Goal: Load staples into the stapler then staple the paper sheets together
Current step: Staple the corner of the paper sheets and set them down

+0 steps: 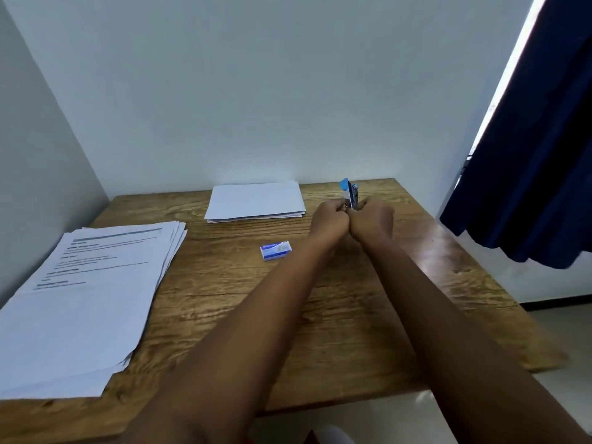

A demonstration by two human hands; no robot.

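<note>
While the stapler (350,193) stands swung open near the counter's (352,315) far right edge, both hands grip it: left hand (330,217) and right hand (371,219) curled round its lower part. The staple box (276,250) lies mid-counter, seemingly closed. Whether staples are loaded cannot be told. Judged unfinished: both paper stacks, far edge (256,200) and left edge (96,293), appear unstapled.

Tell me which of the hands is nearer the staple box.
Left. The left hand grips the stapler just up and right of the staple box; the right hand holds the stapler from the far side, farther from the box.
</note>
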